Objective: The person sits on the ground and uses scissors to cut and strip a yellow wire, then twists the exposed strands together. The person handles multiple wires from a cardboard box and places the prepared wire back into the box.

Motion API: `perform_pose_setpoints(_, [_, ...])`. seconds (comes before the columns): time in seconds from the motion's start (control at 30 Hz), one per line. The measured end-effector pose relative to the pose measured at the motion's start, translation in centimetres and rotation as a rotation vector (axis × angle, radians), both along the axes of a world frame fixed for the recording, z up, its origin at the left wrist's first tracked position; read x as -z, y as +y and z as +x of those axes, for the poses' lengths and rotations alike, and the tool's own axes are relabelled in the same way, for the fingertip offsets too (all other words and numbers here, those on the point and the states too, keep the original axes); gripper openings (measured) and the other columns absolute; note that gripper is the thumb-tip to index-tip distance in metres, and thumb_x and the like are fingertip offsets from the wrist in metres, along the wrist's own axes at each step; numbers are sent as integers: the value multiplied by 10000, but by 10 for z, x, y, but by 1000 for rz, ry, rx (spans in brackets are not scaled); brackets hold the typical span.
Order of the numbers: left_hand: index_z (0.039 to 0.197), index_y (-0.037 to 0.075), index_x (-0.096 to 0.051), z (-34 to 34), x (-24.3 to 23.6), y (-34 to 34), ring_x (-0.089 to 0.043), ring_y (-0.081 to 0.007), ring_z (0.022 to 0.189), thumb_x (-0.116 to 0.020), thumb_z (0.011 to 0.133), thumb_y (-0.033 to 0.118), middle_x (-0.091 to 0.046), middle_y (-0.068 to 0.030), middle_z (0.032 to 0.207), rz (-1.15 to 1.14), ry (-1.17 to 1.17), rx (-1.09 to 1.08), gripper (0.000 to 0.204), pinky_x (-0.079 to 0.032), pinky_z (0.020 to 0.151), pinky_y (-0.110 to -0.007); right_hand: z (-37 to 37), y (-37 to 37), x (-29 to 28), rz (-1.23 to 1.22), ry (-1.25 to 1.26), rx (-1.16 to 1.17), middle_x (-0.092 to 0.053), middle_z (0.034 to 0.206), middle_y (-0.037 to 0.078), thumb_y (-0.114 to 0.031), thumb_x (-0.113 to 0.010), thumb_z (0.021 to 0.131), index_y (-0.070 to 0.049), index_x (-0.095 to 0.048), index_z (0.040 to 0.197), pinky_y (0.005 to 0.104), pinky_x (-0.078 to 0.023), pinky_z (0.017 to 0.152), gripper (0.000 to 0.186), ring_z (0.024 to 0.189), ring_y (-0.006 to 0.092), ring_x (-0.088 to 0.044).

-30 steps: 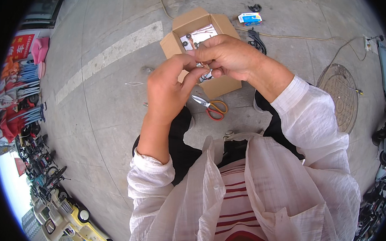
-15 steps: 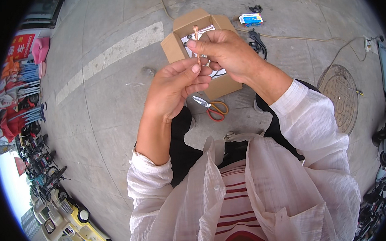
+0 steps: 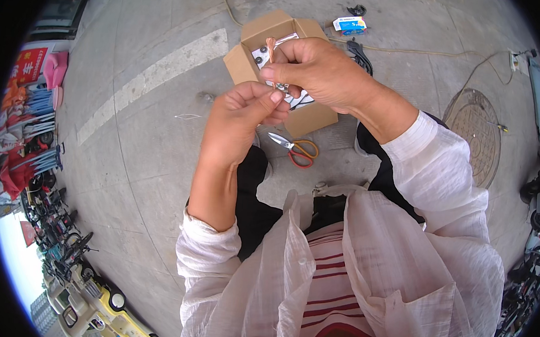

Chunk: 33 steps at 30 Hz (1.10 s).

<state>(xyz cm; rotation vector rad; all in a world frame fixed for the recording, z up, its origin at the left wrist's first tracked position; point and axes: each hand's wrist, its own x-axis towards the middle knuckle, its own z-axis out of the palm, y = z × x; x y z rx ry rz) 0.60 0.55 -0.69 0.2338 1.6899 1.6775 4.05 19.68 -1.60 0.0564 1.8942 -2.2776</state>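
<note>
My left hand (image 3: 242, 120) pinches the lower end of a thin wire (image 3: 271, 48), fingers curled tight. My right hand (image 3: 316, 69) grips the same wire higher up, its frayed copper tip poking above my fingers. Below them sits an open cardboard box (image 3: 259, 35); scissors (image 3: 296, 148) lie on the pavement (image 3: 140, 160) beside it.
</note>
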Motion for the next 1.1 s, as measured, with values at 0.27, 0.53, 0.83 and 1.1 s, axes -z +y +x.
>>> perform_pose_setpoints(0.27, [920,-58,-698,16,4,22,-680,-155,700,-667,962,114,-729,-81,803,-584,917,-100,179,-560,685,-307,5,-20,0,612,240,347,-674,730,94,-273,-740,899,42,-657,784,374,-497,642,345,658,183,-611])
perform_pose_setpoints(0.53, [1015,-37,-697,-2,-4,4,-695,-173,791,-622,1000,134,-735,-111,900,-33,79,35,187,-564,770,-322,0,5,-10,226,55,31,-643,755,9,-215,-715,942,10,-683,896,244,-456,582,232,642,74,-552])
perform_pose_setpoints(0.83, [1008,-22,-699,-15,13,6,-686,-158,814,-626,999,153,-728,-92,897,-288,230,64,190,-549,781,-303,9,22,-20,305,39,134,-658,869,27,-292,-699,959,25,-675,1076,250,-472,666,339,761,80,-571])
perform_pose_setpoints(1.1, [972,25,-698,-93,123,-18,-674,-129,779,-694,936,193,-721,-39,872,-733,192,219,172,-519,688,-267,56,114,-50,134,247,381,-606,921,17,-352,-563,1032,13,-657,1151,241,-462,738,395,793,82,-541])
